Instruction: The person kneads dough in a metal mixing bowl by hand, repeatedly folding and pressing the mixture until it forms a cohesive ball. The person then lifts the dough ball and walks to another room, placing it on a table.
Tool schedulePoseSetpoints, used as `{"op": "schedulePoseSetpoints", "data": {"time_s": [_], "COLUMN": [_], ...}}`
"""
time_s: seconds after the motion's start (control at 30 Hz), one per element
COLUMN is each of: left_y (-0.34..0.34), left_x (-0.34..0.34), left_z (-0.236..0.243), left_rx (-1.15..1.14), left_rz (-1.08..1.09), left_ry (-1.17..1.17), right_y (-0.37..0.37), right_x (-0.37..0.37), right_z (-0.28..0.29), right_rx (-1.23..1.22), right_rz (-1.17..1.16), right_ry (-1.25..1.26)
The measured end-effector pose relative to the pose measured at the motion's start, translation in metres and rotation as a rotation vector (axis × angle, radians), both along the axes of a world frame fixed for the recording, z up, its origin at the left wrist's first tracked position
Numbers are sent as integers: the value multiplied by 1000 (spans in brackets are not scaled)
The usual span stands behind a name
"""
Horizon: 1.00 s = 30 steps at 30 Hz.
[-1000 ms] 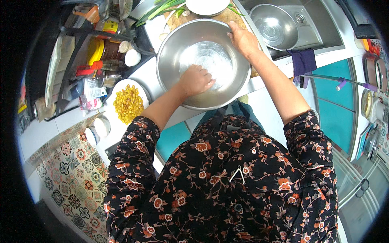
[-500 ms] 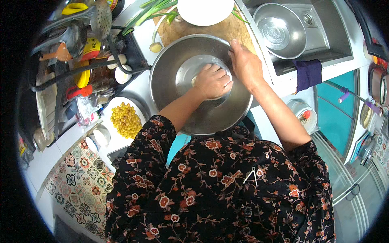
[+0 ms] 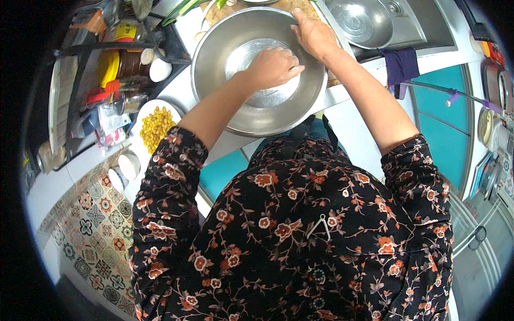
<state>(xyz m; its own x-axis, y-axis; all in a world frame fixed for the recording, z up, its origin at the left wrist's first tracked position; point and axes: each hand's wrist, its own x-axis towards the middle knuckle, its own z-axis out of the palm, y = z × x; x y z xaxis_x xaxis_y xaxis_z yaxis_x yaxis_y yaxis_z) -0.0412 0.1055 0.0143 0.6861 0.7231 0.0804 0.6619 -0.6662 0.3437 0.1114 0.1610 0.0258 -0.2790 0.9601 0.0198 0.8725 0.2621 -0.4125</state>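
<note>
A large steel bowl (image 3: 214,101) stands on the white counter in front of me, with a pale whitish patch (image 3: 247,51) on its bottom. My left hand (image 3: 274,67) is down inside the bowl, palm down with the fingers curled on that patch; what lies under it is hidden. My right hand (image 3: 313,35) grips the far right rim of the bowl. Both forearms reach out from flowered dark sleeves.
A white plate of yellow corn kernels (image 3: 155,125) sits left of the bowl. Jars and bottles (image 3: 123,64) crowd the far left. A sink with a smaller steel bowl (image 3: 369,21) is at the upper right, with a purple cloth (image 3: 401,64) hanging beside it.
My left hand has slid from the near left side of the bowl to its middle. My right hand has stayed on the rim.
</note>
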Motion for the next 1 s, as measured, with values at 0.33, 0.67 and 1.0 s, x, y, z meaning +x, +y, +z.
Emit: {"op": "schedulePoseSetpoints", "data": {"time_s": [0.33, 0.67, 1.0], "left_y": [-62, -39, -15], "left_x": [-44, -26, 2], "left_z": [-4, -35, -51], "left_rx": [201, 340, 257], "left_rz": [-46, -82, 25], "left_ry": [46, -228, -193], "right_y": [-9, -18, -32], "right_x": [-2, -6, -13], "right_z": [4, 14, 10], "right_rx": [402, -119, -2], "right_rz": [108, -53, -57], "right_ry": [275, 223, 161]}}
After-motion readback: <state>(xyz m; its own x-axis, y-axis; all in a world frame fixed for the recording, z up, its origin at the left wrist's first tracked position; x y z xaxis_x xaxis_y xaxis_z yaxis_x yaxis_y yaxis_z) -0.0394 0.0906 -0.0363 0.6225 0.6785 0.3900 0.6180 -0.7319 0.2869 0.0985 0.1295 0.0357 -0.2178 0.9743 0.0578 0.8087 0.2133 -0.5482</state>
